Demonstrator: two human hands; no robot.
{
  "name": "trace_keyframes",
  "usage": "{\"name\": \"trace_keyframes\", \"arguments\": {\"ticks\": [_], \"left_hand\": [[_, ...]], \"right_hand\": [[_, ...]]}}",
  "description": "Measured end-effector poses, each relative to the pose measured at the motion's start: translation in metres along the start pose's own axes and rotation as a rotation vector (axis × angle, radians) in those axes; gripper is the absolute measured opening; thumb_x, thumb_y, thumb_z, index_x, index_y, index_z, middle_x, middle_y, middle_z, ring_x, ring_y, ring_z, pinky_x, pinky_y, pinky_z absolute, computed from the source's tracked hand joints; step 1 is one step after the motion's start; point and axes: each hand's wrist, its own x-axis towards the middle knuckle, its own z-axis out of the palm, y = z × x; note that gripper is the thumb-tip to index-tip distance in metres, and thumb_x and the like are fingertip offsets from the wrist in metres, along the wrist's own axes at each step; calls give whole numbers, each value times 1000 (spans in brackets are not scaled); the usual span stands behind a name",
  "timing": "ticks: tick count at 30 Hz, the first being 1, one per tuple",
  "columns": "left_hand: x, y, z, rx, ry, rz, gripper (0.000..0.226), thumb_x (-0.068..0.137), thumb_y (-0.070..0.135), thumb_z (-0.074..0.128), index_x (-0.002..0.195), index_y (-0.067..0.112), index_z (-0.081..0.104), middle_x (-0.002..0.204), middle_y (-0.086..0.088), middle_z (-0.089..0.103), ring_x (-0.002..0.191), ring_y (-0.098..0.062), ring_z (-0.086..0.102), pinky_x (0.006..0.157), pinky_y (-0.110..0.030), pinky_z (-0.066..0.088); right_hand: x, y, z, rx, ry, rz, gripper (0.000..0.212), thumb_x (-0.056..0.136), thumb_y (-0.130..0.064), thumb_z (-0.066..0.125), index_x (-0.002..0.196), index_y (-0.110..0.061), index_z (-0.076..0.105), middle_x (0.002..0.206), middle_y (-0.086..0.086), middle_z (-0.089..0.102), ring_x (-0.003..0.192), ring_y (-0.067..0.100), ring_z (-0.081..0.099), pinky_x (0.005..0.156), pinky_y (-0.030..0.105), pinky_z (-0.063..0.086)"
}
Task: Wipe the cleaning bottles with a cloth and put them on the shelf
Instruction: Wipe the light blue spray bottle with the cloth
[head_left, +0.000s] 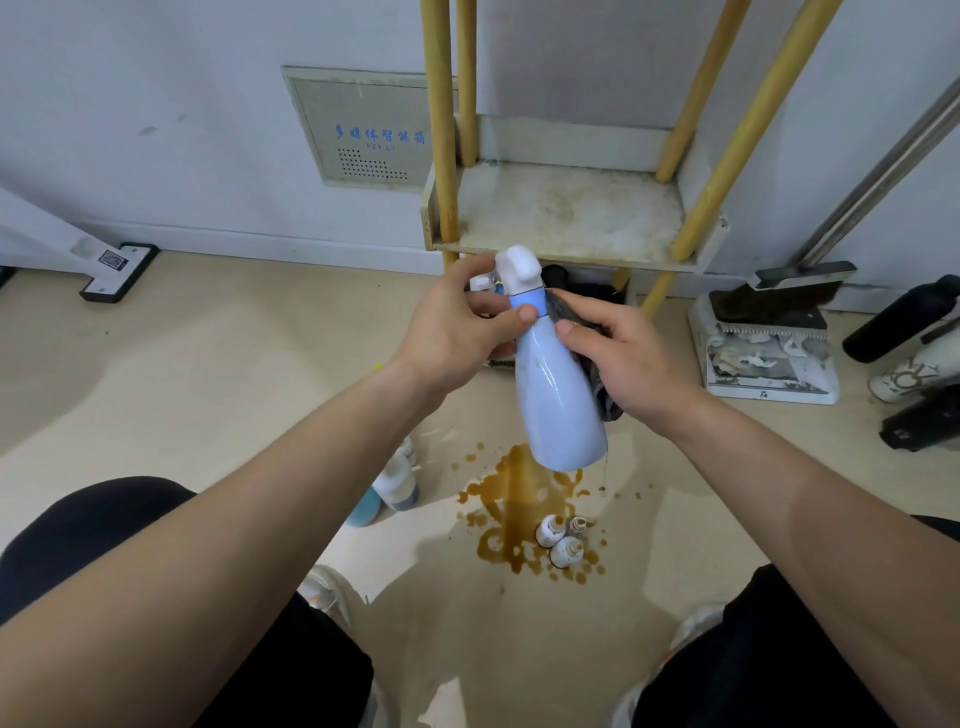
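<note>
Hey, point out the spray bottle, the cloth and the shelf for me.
spray bottle (563, 395), head view, middle of its pale body.
cloth (574, 312), head view, dark fold beside the bottle's neck.
shelf (566, 213), head view, bare stained board.

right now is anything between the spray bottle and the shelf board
Nothing visible does. The pale blue plastic spray bottle is held in front of the stained white shelf board; the yellow wooden poles stand only at its corners.

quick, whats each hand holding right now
Left hand: grips the spray bottle at its neck.
Right hand: holds the dark cloth against the bottle's side.
</note>
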Motion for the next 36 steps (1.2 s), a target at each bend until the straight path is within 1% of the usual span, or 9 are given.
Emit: {"name": "trace_keyframes", "arguments": {"ticks": [6,11,13,16,19,22,29,32,36], "left_hand": [[2,-5,6,106,97,24,63,86,21,81,140,13,50,89,-2,75,92,-17,72,85,-42,61],[6,-5,8,151,125,41,35,86,23,81,112,22,58,93,-7,74,81,-15,68,82,-41,58],[7,-5,7,122,128,38,25,86,22,81,105,19,64,93,-11,76,74,-11,66,75,-37,55],[8,-5,9,57,164,3,45,85,26,82,121,11,62,92,-7,77,83,-14,71,73,-37,54],[11,-5,12,38,231,-20,53,82,28,84,124,17,54,98,-3,75,93,-17,72,83,-41,59],[12,-2,7,-13,293,-25,55,76,31,86,119,20,54,98,-4,74,97,-21,72,91,-51,57],[15,-1,-1,37,364,-19,55,70,42,81,116,18,62,96,-4,74,94,-20,72,89,-53,57],[14,-2,-4,62,364,17,28,74,40,79,90,22,64,88,-16,72,83,-27,69,83,-58,57],[22,-6,-11,-1,381,21,56,66,46,78,97,2,65,83,-18,70,77,-27,67,81,-65,56]], "right_hand": [[-5,2,11,-125,25,-1,41,99,-34,44,134,-30,64,105,-15,74,97,8,70,88,34,56],[-8,-1,19,-189,110,-50,49,96,-24,38,139,-36,58,106,-2,75,99,24,68,90,55,53],[-9,0,20,-224,160,-89,46,99,-21,44,142,-37,56,94,3,74,86,24,68,81,48,57],[-15,1,28,-320,244,-122,48,102,-18,52,149,-27,49,70,-10,63,61,1,57,60,14,42],[-19,0,34,-455,290,-197,48,102,-17,53,149,-16,50,104,-2,71,87,3,63,75,3,40],[-20,6,38,-625,247,-338,45,98,-15,53,142,-8,58,142,11,60,127,21,59,110,28,43],[-36,23,40,-1072,96,-733,35,86,-2,69,120,3,71,137,25,60,128,41,57,114,47,42],[-36,26,33,-1072,10,-811,32,88,-3,65,120,2,71,137,24,60,132,41,53,116,48,39],[-35,30,28,-884,64,-692,35,97,-9,53,128,-3,68,147,18,54,136,35,52,114,46,43]]}}
